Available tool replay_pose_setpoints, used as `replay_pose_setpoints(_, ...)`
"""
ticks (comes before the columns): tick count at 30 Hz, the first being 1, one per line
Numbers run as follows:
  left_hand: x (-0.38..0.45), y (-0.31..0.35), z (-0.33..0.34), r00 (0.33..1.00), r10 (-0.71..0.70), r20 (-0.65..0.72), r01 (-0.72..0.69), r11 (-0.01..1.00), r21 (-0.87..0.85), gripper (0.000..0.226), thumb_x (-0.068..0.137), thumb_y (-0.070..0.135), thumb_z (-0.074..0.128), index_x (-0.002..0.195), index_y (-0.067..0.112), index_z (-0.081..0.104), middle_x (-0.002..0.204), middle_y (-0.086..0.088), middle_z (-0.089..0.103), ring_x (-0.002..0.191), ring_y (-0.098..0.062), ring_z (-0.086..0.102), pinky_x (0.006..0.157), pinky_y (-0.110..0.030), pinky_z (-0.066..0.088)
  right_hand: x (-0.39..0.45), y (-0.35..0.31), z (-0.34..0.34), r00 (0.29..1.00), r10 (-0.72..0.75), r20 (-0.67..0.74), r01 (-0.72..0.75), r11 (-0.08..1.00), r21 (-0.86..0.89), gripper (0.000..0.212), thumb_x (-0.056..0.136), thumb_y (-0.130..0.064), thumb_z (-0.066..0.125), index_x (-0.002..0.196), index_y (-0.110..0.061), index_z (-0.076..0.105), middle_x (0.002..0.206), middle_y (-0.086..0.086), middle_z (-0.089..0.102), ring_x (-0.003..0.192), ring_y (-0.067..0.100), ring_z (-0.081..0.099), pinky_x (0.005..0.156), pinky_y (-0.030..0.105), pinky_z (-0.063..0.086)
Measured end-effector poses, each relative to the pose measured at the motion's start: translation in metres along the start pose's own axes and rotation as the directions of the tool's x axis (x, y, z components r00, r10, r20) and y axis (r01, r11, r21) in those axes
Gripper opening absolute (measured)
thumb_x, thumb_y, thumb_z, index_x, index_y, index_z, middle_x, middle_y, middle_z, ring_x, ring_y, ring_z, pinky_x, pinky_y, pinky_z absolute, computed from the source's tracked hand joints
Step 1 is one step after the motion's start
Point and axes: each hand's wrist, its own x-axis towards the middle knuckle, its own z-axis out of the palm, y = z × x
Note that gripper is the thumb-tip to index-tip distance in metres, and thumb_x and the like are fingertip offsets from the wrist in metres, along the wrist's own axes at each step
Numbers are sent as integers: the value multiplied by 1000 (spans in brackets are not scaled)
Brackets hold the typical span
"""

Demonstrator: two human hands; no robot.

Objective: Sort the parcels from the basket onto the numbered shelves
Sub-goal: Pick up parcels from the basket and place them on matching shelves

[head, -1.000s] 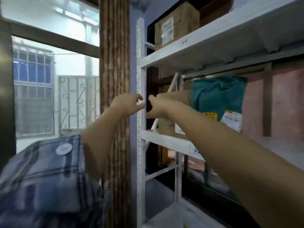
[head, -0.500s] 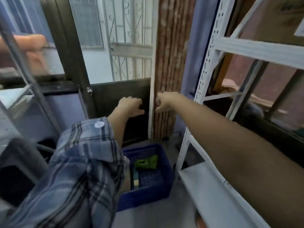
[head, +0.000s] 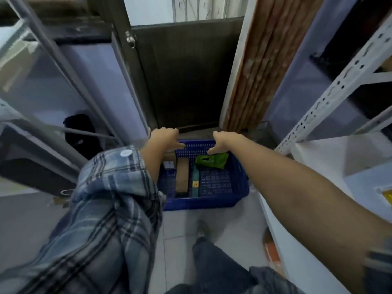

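A blue plastic basket stands on the floor in front of a dark door. Inside it lie a green bag parcel, a brown cardboard parcel on its edge, a thin teal parcel with a yellow label, and a small box at the left. My left hand hovers above the basket's far left corner, fingers relaxed and holding nothing. My right hand hovers above the far rim, just over the green bag, fingers loose and empty.
A white metal shelf runs along the right, its perforated upright close to my right arm. A grey metal rack stands at the left. A brown ribbed pillar rises behind the basket. My legs are on the tiled floor.
My view has swung from the upper shelf down to the floor. Both empty hands have come down from the shelf and now hang over the basket.
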Motion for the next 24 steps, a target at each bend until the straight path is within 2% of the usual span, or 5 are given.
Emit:
replay_pose_setpoints(3,36,-1,30,994,23,109,-24,1000,15,54,84,62,50,118,20,53,117,-5,60,106,-27,55,90,-40,46,47,4,9,995,-5,95,2,1000,23,83,90,-50,53,150,-9,13,152,12,29,134,30,37,105,40,38)
replay_pose_setpoints(8,81,1,80,965,16,262,-12,1000,-14,55,87,57,50,123,15,52,125,-8,56,115,-29,51,93,-40,41,106,5,39,984,-5,178,-5,998,56,78,92,-48,52,149,-7,16,150,12,34,131,31,41,101,39,42)
replay_pose_setpoints(15,126,-18,147,894,10,447,11,999,-45,56,88,58,48,121,12,49,122,-9,56,113,-30,49,80,-38,38,174,-2,105,930,32,367,-82,989,121,75,94,-46,48,149,-6,14,148,14,34,128,32,43,101,43,42)
replay_pose_setpoints(22,182,-38,218,823,50,566,11,995,-104,58,87,55,49,127,13,47,124,-10,55,113,-30,49,89,-41,41,244,-12,166,886,80,456,-216,943,253,49,92,-40,51,126,-6,40,124,13,52,97,26,52,84,37,46)
replay_pose_setpoints(24,203,-39,238,810,63,583,10,993,-121,59,88,53,49,130,12,45,127,-10,54,117,-30,47,91,-41,40,266,-12,183,883,90,460,-254,917,309,47,92,-39,52,123,-7,42,121,13,54,97,27,53,85,36,47)
